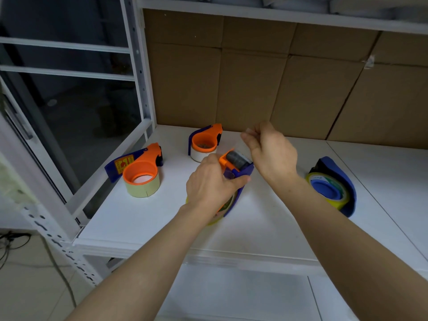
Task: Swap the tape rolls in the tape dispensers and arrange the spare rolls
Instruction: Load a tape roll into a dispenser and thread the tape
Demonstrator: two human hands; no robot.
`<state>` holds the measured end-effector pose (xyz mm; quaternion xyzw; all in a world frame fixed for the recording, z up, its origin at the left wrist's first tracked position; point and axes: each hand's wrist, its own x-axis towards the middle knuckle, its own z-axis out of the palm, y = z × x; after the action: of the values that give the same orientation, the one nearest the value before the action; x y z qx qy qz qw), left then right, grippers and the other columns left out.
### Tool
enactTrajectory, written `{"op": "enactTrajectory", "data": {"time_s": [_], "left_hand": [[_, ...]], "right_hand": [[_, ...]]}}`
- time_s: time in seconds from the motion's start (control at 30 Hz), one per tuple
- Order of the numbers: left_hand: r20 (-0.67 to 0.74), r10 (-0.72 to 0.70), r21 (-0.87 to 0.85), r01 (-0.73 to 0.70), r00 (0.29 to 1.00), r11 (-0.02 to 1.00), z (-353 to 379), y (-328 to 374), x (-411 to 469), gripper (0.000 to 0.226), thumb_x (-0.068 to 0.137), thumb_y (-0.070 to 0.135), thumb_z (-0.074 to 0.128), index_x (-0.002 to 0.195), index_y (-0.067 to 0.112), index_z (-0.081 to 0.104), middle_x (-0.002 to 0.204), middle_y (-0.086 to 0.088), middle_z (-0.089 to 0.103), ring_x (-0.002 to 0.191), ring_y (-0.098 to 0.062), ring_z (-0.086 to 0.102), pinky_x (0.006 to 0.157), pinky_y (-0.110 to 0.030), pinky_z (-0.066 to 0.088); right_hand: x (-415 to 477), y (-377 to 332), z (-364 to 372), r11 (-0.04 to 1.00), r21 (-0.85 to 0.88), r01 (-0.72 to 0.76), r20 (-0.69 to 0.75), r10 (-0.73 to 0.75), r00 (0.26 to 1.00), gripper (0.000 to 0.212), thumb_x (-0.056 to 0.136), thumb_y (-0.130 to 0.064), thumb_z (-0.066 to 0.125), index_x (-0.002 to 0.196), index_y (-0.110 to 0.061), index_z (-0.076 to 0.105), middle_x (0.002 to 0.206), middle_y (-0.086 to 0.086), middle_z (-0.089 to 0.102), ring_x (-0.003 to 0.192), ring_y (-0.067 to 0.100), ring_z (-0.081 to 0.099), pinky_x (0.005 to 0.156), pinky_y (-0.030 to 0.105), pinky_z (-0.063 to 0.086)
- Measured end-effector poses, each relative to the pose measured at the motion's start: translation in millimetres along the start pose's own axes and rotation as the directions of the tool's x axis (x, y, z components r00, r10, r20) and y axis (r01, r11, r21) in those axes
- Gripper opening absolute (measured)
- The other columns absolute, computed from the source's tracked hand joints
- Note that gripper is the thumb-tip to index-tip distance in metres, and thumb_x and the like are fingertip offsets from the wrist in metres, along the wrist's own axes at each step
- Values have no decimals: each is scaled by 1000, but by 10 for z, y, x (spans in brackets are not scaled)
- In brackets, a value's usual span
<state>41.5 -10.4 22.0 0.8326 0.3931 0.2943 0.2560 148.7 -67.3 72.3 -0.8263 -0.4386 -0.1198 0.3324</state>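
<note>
Head view, looking down at a white shelf [139, 218]. Left hand [208, 181] wraps closed around a blue-and-orange tape dispenser [238, 165], its yellow roll [225, 205] mostly hidden under the palm. Right hand [271, 149] hovers just beyond the dispenser's roller end, fingertips pinched together; whether they grip tape is unclear.

White metal shelving unit [139, 66], white shelf board [143, 218], brown cardboard boxes [254, 77] behind, pale tiled floor [30, 286], black cables [14, 242], dim, possibly glass panel [76, 107] left.
</note>
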Motion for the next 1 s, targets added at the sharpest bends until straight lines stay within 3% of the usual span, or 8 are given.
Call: {"op": "enactTrajectory", "data": {"time_s": [0.1,0.3,0.53,0.6,0.7,0.83,0.9,1.0], "left_hand": [[-18,21,24,-21,1000,999,-8,18,-18,57,67,62,69,105,23,54,99,3,63,91,-20,62,76,-34,51],[-31,37,5,-37,999,999,-10,31,-33,57,69,60,69,109,22,55,99,3,64,90,-18,62,75,-32,51],[-19,13,-63,-14,1000,998,-25,14,-40,50,68,58,71,101,24,53,88,11,56,78,-8,51,71,-24,45],[-19,7,-86,-8,1000,996,-25,9,-40,52,68,57,72,103,24,53,87,14,52,78,-6,48,70,-23,43],[-22,2,-107,-4,1000,994,-1,5,-44,54,66,58,73,104,25,53,89,13,53,79,-6,49,69,-22,42],[-36,12,-97,-15,999,995,25,6,-42,60,65,59,73,110,24,54,95,10,57,81,-7,49,69,-22,43],[-35,21,-91,-24,999,996,23,3,-47,63,65,60,72,113,23,53,94,12,53,82,-6,48,69,-21,41],[-40,5,-90,-9,999,996,22,-16,-40,63,64,61,72,112,24,52,94,13,52,82,-6,47,69,-21,40]], "right_hand": [[-28,25,-42,993,-118,29,-14,-31,999,37,96,-44,40,113,-13,50,109,3,68,99,29,62,69,32,40],[23,7,-105,995,97,39,-21,-37,999,23,90,-41,54,97,-18,58,100,-3,70,94,21,62,71,32,48],[151,145,22,896,366,-252,145,212,966,20,82,-43,64,71,-29,55,74,-5,64,81,20,63,76,38,53],[160,168,54,842,435,-320,203,254,946,20,82,-38,65,71,-26,55,68,-4,60,70,17,60,68,35,53],[80,207,125,712,505,-487,338,356,871,23,83,-32,67,72,-17,55,58,-1,51,53,12,46,47,22,38],[-35,236,212,680,406,-610,499,394,772,20,89,-31,59,80,-14,63,57,1,48,54,12,39,48,21,31],[-39,231,243,651,386,-654,591,369,717,22,93,-25,49,95,-12,67,63,1,51,59,12,41,54,23,35],[-64,237,321,384,485,-786,756,267,597,26,97,-18,37,104,-19,62,86,4,67,87,18,61,83,35,49]]}}
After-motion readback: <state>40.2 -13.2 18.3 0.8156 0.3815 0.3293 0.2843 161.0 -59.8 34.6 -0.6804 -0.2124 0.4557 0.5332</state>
